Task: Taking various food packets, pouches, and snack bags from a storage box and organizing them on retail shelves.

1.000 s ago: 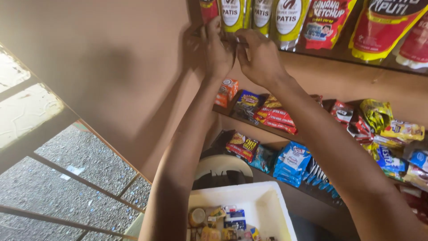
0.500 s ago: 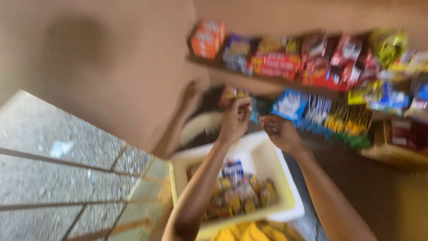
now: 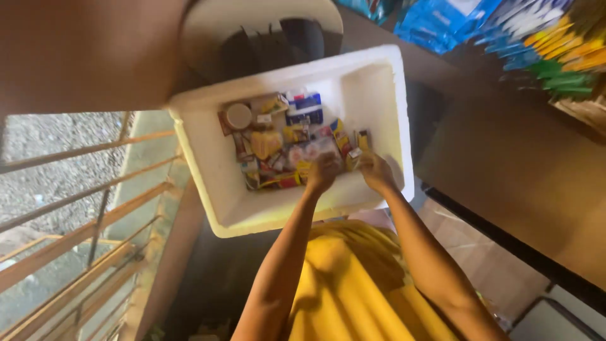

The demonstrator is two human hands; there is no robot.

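One white foam box (image 3: pixel 379 76) stood there, and two hands were in it: the left hand (image 3: pixel 323 172) and the right hand (image 3: pixel 374 170), both near its front wall. One round white lid (image 3: pixel 238 115) lay at the box's back left corner. One dark blue packet (image 3: pixel 304 108) lay against the back of the heap. The small yellow and red packets (image 3: pixel 268 144) in the heap were too many and too jumbled to count, well over a dozen. On the shelf (image 3: pixel 505 113) past the box's right edge, one cluster of blue sachets (image 3: pixel 435 19) hung; its number could not be told.
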